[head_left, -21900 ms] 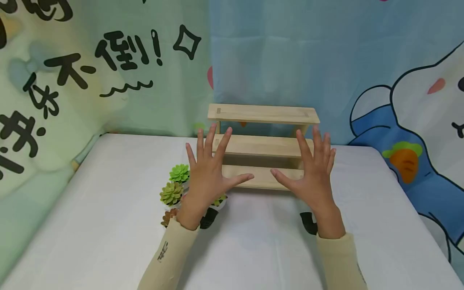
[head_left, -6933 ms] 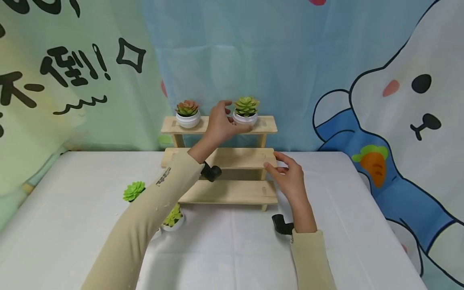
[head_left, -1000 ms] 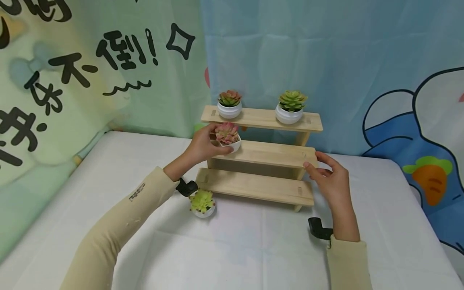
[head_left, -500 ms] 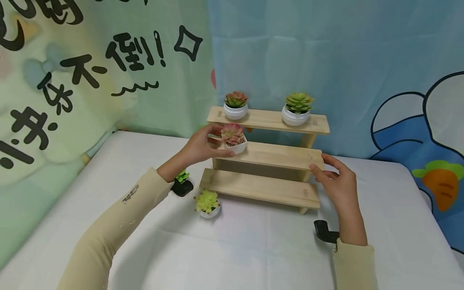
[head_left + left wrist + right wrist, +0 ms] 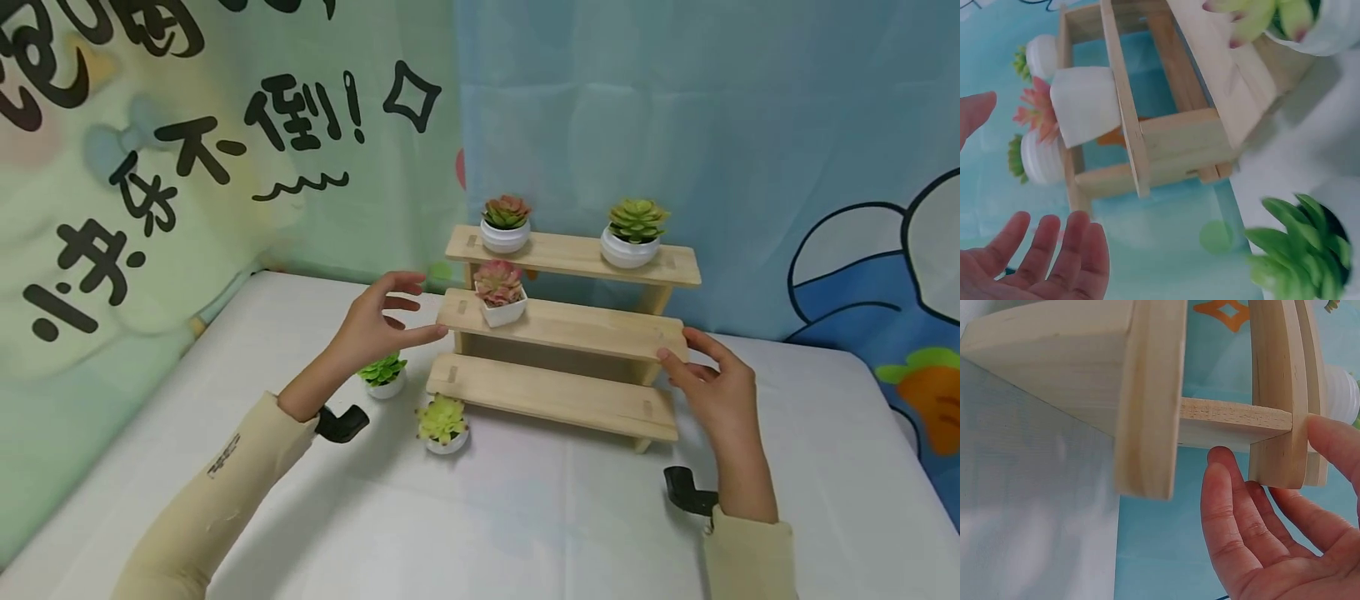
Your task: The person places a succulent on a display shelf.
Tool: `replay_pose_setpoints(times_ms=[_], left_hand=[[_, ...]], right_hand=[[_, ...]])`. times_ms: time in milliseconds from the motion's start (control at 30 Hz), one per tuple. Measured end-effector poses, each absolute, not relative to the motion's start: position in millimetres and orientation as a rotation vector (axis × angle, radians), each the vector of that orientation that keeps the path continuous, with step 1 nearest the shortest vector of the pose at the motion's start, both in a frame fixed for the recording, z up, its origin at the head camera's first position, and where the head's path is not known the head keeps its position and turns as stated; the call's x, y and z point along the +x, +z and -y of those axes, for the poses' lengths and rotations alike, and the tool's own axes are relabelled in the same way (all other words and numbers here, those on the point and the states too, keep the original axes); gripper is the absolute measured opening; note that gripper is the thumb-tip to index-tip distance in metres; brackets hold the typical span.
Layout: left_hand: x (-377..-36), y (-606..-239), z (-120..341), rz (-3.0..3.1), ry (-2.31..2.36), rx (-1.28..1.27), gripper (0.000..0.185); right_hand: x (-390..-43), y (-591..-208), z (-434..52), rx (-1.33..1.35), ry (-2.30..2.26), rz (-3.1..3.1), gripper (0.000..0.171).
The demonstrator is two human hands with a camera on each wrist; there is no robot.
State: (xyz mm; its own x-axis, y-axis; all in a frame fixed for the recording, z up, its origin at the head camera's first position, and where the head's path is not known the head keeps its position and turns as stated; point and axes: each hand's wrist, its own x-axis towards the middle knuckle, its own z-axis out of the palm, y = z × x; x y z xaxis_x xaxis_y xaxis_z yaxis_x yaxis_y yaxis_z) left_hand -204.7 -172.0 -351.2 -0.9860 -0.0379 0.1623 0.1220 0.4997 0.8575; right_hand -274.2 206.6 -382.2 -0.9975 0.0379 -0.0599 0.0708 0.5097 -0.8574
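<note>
A pink rosette-leaved succulent in a white angular pot (image 5: 501, 293) is set near the left end of the middle tier of a pale wooden three-tier rack (image 5: 588, 330). It is judged light, with bendable leaves and a stiff, smooth, perhaps slippery pot, best taken by opposite walls of the pot. It is stood upright, rosette upward, its long axis vertical, crosswise to the tier's length. Beside it, but apart, the left hand (image 5: 369, 325) is held wide, with nothing grasped. The tier's right end is pinched by the right hand (image 5: 716, 387). Two more potted succulents are borne by the top tier: a red-tipped green succulent in a round white pot (image 5: 506, 227) and a light-green succulent in a round white pot (image 5: 633, 235).
</note>
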Motion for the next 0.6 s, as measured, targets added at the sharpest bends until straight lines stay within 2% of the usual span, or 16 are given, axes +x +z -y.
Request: replay_pose_setpoints(times_ms=[500,600], left_hand=[[-162.9,-394.0,204.8,2.570,-1.443,0.175,0.082],[-159.5,-405.8,209.8,2.583,-1.483,0.242,0.082]], right_hand=[[-279.5,-389.9,-207.4,0.125,-1.520,-2.695,0.071],[-293.4,-408.5,-216.9,0.117,-1.518,-2.719,0.076]])
